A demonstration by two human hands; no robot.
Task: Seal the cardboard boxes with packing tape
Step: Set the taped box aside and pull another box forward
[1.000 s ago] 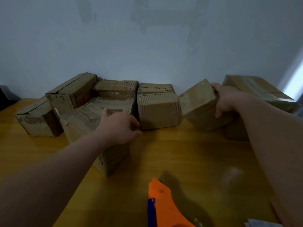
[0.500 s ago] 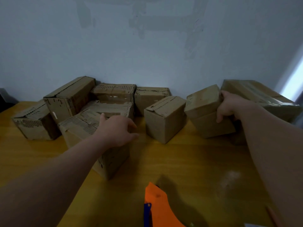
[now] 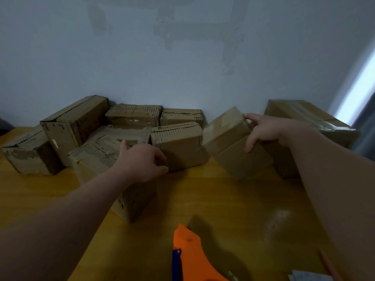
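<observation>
Gripping a tilted box (image 3: 227,131) near the back edge of the table (image 3: 223,199), your right hand (image 3: 265,128) curls round its top; your left hand (image 3: 140,161) clasps the front box (image 3: 138,197); the dispenser (image 3: 188,254) lies at the front edge.

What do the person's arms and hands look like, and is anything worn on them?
The left forearm and the right forearm are bare as far as the picture shows; no sleeve comes into view. The left hand and the right hand wear no gloves. No watch, bracelet or ring can be seen, though the light is dim.
</observation>
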